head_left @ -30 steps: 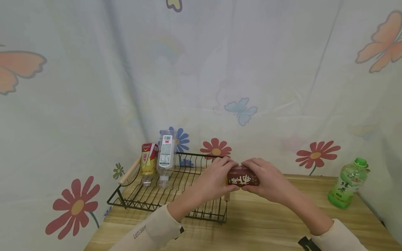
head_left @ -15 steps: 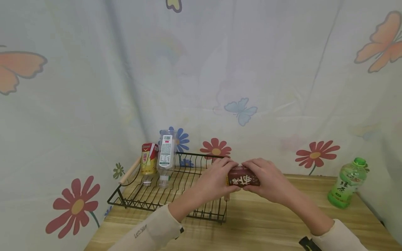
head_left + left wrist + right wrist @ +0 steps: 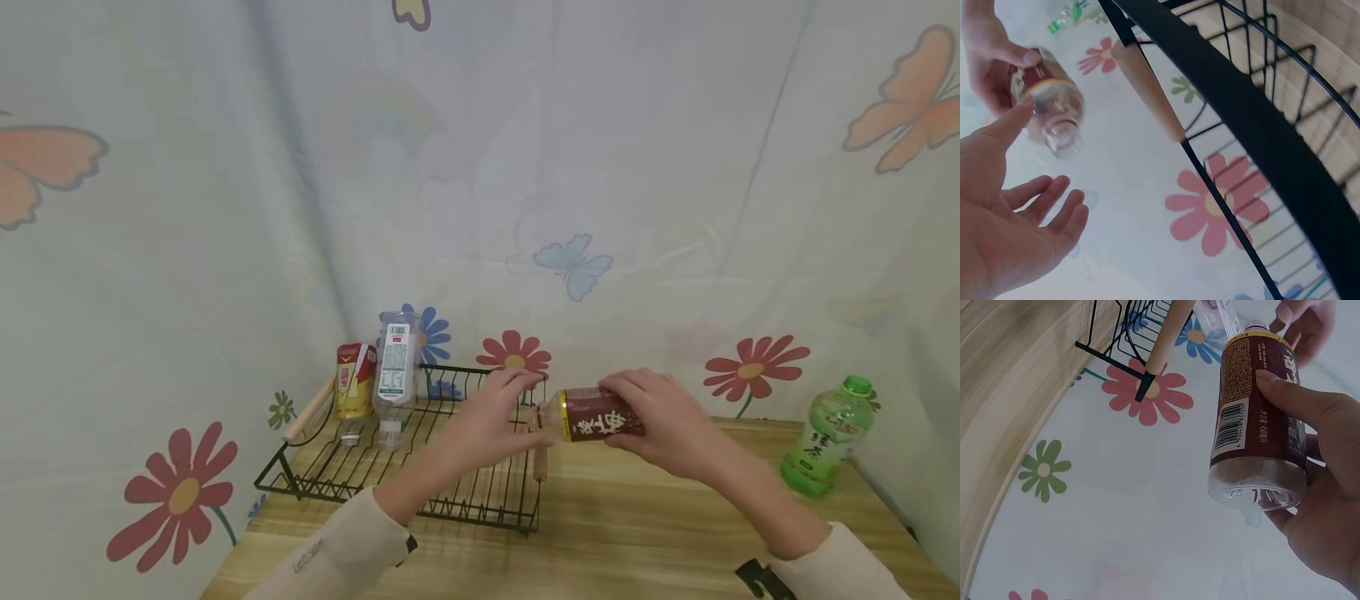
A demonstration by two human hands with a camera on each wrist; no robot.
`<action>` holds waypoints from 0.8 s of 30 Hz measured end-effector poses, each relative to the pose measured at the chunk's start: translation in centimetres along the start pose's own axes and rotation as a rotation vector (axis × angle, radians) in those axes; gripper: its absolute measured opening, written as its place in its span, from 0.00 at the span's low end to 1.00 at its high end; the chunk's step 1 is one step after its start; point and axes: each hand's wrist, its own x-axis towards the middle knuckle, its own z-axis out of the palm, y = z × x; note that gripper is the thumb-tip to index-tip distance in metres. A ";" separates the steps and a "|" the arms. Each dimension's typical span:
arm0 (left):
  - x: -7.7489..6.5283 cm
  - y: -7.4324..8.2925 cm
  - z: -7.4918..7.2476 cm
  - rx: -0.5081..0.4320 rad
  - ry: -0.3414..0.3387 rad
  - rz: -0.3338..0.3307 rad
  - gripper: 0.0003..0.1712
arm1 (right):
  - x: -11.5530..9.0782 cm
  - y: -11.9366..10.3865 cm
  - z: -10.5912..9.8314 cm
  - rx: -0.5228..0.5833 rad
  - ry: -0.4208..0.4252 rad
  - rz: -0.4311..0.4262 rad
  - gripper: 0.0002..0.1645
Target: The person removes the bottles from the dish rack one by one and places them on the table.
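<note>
The right hand point(image 3: 667, 421) grips the brown bottle point(image 3: 596, 414) near its base, with the thumb across the label. The bottle is held on its side above the tabletop point(image 3: 637, 542), just to the right of the wire rack point(image 3: 1266, 128), its neck pointing left towards the left hand point(image 3: 487, 421). The left hand is spread loosely around the neck end, thumb and fingers well parted; whether the thumb touches the bottle I cannot tell. In the right wrist view, a barcode and the clear base show.

The black rack stands on the tabletop and has wooden handles point(image 3: 1149, 94). At its left end lean a red-and-yellow bottle point(image 3: 355, 379) and a clear bottle point(image 3: 397, 367) with a white label, side by side, narrow ends down. A green bottle point(image 3: 827, 437) stands upright at the far right, well apart from the rack. A pale curtain point(image 3: 480, 167) printed with flowers and butterflies hangs behind.
</note>
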 end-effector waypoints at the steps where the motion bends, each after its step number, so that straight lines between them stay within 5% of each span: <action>1: -0.2 -0.3 -0.2 -0.010 0.001 -0.007 0.51 | 0.0 0.1 -0.3 0.003 -0.003 0.000 0.45; 16: -1.8 -4.3 -3.0 -0.055 0.115 -0.109 0.52 | -1.1 1.8 -3.1 0.061 0.128 0.009 0.47; 24: -2.7 -7.9 -3.3 -0.076 0.226 -0.191 0.51 | -2.2 3.2 -4.0 0.048 0.225 0.018 0.50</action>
